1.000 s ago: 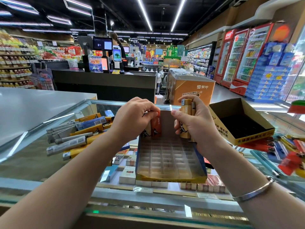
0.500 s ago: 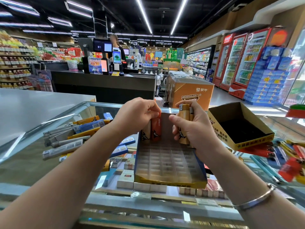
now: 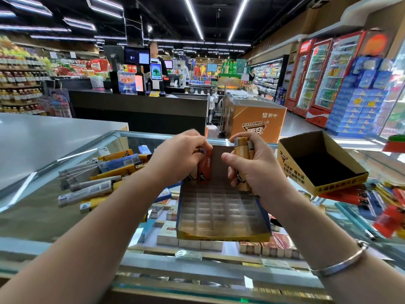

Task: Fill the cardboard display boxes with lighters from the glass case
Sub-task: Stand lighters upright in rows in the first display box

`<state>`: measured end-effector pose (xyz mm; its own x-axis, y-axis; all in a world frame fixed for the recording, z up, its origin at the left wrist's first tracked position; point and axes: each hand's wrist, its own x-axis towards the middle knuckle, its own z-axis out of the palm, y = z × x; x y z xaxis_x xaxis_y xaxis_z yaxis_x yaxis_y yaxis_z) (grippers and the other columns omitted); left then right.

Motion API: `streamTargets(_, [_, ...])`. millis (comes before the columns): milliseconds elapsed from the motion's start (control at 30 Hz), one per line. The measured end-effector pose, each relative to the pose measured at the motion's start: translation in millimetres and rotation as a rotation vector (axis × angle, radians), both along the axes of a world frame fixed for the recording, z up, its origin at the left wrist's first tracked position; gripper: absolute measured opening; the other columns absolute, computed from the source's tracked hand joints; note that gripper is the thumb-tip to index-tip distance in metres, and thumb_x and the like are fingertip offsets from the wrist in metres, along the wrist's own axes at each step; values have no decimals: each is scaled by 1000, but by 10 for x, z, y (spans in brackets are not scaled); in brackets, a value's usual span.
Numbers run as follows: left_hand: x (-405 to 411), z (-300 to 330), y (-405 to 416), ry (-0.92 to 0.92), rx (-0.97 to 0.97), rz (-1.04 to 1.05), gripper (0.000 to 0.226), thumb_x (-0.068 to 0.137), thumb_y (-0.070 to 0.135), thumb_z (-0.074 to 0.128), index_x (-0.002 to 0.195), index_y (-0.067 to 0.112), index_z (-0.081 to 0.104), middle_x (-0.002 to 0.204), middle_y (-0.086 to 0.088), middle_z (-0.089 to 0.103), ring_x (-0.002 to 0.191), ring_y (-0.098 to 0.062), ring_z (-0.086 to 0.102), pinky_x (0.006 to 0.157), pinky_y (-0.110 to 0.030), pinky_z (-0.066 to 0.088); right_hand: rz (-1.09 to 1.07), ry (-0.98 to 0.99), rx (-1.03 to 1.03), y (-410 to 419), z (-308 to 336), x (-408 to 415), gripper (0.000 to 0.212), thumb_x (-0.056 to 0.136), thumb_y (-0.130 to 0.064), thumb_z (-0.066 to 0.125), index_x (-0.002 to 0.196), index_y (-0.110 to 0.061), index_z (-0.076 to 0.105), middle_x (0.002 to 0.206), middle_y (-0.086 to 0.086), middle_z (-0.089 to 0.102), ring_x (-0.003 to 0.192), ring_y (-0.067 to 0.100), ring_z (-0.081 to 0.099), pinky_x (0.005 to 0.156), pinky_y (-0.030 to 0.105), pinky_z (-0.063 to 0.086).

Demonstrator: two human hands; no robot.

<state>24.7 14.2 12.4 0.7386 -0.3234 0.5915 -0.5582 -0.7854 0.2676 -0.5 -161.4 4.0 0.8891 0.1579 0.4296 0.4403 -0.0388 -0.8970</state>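
A cardboard display box (image 3: pixel 221 236) with a clear gridded insert lies on the glass case top, right in front of me. My left hand (image 3: pixel 177 156) grips the tops of an orange lighter (image 3: pixel 205 166) and a tan one standing in the box's far left cells. My right hand (image 3: pixel 254 170) is closed around a bunch of tan lighters (image 3: pixel 241 150), held upright over the far right cells. A second cardboard display box (image 3: pixel 341 186), yellow-edged with a dark inside, sits to the right.
Loose lighters (image 3: pixel 96 178) in grey, blue and yellow are heaped on the glass to the left. More red and yellow lighters (image 3: pixel 372 200) lie at the right. Cigarette packs (image 3: pixel 190 240) show under the glass. A checkout counter (image 3: pixel 140 110) with a person stands beyond.
Both hands have stayed at the box's far end; the view has tilted slightly, and the left hand's fingers have settled lower on the orange lighter.
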Motion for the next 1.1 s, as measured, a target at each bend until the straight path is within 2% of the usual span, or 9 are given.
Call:
streamTargets(167, [-37,-74,-35,68,-162,-69,29,88,10,59,114,24,59,106,10,57,100,-8,55,82,-16,45,55,55,-70,-19,40,-15,36,80,-13,71,101,-29,48,64,1,59,53,12,59,46,24,49])
streamTargets(267, [-72,-33,-92,132,-295,-142,31,88,18,60,112,36,54,117,12,55,115,-8,48,94,-25,40,126,135,-154,-19,65,-23,42,76,-14,74,100,-29,42,55,-2,60,47,11,57,42,21,46])
streamTargets(333, [-118,19,-89,116,-351,-219,30,86,20,63,104,44,56,111,21,55,116,-7,45,98,-31,37,164,168,-155,-18,76,-26,43,76,-12,74,100,-24,41,54,-2,60,45,11,57,39,21,44])
streamTargets(433, [-182,78,-76,224,-396,-381,23,80,23,66,100,36,65,99,15,65,104,-3,56,88,-20,44,260,208,-112,-29,87,-34,43,75,-12,75,104,-16,43,55,-1,61,45,13,57,38,23,45])
streamTargets(500, [-211,95,-78,313,-456,-458,20,77,27,66,97,29,68,93,12,70,94,-2,62,78,-12,46,312,220,-82,-45,97,-37,46,70,-22,76,104,-14,45,62,2,64,47,15,58,40,25,47])
streamTargets(700, [-226,114,-45,393,-529,-488,21,75,29,66,92,17,66,80,9,69,76,-4,65,67,-14,49,397,185,-31,-32,78,-9,43,77,-44,57,102,-12,42,74,13,66,47,20,60,40,25,48])
streamTargets(833, [-233,127,-50,420,-540,-482,23,73,30,64,95,22,66,83,10,70,81,-5,66,67,-14,50,358,188,23,-10,44,1,34,83,-42,49,100,-14,42,73,13,67,50,25,63,42,29,52])
streamTargets(967, [-224,176,12,372,-600,-456,17,76,21,63,92,27,66,76,10,69,75,-1,64,66,-11,48,129,120,48,-22,65,23,23,88,-40,46,95,-18,47,73,11,66,64,31,66,55,40,56])
streamTargets(1100, [-209,192,124,300,-536,-379,17,84,8,63,87,25,66,67,12,67,63,3,59,58,-9,45,41,46,62,-25,74,24,15,96,-30,41,93,-17,48,67,6,67,62,23,66,54,34,57])
